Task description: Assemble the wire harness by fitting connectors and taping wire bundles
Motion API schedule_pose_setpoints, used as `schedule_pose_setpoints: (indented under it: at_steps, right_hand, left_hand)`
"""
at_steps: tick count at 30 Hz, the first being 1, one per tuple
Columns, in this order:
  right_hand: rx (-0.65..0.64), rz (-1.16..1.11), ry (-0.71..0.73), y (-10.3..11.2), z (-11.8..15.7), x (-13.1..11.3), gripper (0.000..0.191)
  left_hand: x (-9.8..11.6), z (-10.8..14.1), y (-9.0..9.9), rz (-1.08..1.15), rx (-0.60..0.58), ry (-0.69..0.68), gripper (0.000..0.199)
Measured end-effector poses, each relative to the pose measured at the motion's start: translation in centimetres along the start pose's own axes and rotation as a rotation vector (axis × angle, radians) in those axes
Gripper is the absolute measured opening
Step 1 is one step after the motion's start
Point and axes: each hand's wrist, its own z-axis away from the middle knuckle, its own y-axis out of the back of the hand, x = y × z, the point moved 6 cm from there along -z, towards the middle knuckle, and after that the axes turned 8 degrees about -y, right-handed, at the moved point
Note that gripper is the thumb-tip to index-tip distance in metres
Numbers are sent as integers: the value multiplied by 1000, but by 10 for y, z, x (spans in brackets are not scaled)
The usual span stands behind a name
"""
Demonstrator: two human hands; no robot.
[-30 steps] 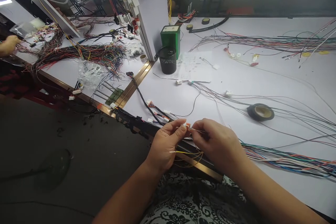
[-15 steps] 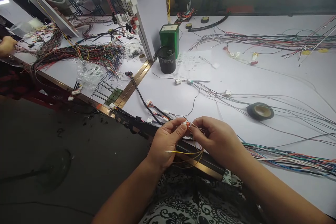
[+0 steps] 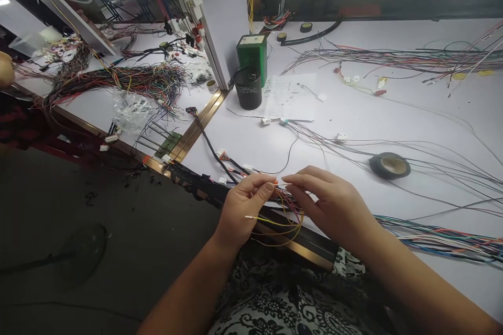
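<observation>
My left hand (image 3: 241,209) pinches a small orange-and-white connector (image 3: 275,183) between thumb and fingers, mostly covered by the fingertips. My right hand (image 3: 330,196) is just to its right, with thumb and forefinger closed on a thin light wire (image 3: 283,184) that runs to the connector. Several red and dark wires (image 3: 290,203) trail down from the connector between the hands. Yellow wires (image 3: 281,224) loop below them, and one loose tip lies across my left wrist.
A black tape roll (image 3: 390,166) lies right of my hands. Beyond are a mesh cup (image 3: 249,91), a green box (image 3: 257,57) and printed paper (image 3: 293,97). Wire bundles (image 3: 440,241) cover the right side. Another person's hand (image 3: 5,69) shows at far left.
My right hand has shifted slightly away from the connector, opening a small gap between the fingertips. My left hand now covers more of the connector. The other person's hand has moved left.
</observation>
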Motion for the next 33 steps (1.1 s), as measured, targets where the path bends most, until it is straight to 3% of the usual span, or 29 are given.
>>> schedule_pose_setpoints:
  at_steps: [3,10,16,20,28,33]
  right_hand:
    - [42,-50,-12,0,-1,-4,15]
    - [-44,-160,-291,-1,1,15,8]
    - [-80,-160,-254,-1,1,10,10]
    - [-74,-114,-248,1,1,7,10]
    - [-34,-63,-228,-3,3,1,11]
    - [-80,-137,-299,-3,5,8,7]
  left_hand:
    - [-5,0,-2,26,-38,33,22]
    - [-18,1,-1,367,25,195,27]
    - [-19,2,-7,393,-8,243,25]
    - [-19,1,-6,339,-33,217,25]
    - [-16,3,-3,115,-50,37,25]
    - [-17,3,-3,171,-42,68,24]
